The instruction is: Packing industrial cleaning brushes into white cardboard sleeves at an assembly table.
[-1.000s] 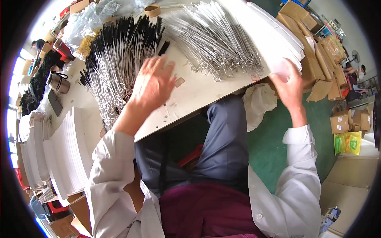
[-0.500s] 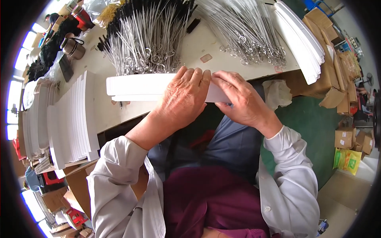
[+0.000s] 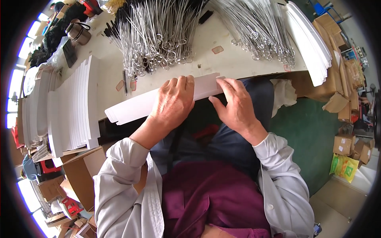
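Observation:
A long, narrow white flat carton (image 3: 135, 105) lies slantwise across the table's front edge, its right end higher than its left. My left hand (image 3: 172, 99) grips it near the middle, fingers over the top and the thumb tucked toward the near edge. At the carton's right end is my right hand (image 3: 237, 104), its fingertips touching the end and its thumb spread away below. Beyond the carton lies a large bundle of thin wire brushes (image 3: 158, 35), with ring-shaped wire ends toward me and black bristles at the far ends.
To the left stands a row of white flat cartons (image 3: 73, 107). Another wire bundle (image 3: 262, 35) and a stack of white strips (image 3: 311, 43) lie at the right. A metal flask (image 3: 78, 32) stands far left on the table (image 3: 226, 63). Brown cardboard (image 3: 331, 67) lines the right side.
The white carton has tilted, its left end dropping toward me. My left hand has moved slightly left and my right hand's thumb has spread away. My view has shifted a little.

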`<action>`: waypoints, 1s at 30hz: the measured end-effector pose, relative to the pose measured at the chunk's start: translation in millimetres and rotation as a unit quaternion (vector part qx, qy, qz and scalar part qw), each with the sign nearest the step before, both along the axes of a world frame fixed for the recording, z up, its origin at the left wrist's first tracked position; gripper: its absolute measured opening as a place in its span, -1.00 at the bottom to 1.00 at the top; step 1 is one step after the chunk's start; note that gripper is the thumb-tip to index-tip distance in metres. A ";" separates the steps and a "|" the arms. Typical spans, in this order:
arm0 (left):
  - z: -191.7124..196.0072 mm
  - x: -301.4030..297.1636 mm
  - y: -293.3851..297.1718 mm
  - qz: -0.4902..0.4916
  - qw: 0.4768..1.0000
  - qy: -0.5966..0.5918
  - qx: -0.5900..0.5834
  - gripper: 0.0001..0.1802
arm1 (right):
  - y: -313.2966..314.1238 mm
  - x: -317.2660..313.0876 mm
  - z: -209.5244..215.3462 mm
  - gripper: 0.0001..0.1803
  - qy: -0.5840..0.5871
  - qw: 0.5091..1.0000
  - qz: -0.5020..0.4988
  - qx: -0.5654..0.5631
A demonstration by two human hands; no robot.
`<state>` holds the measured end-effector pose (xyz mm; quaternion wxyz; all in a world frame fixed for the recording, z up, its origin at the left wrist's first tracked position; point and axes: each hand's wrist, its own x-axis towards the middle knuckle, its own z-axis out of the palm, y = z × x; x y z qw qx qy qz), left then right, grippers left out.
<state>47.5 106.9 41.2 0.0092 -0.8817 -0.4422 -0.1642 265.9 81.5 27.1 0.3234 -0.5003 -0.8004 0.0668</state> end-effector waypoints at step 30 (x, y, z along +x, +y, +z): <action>-13.8 -20.8 -15.9 -0.031 0.999 -0.017 -0.001 -0.32 | 15.4 19.5 13.4 -0.55 0.535 0.571 0.069 -0.618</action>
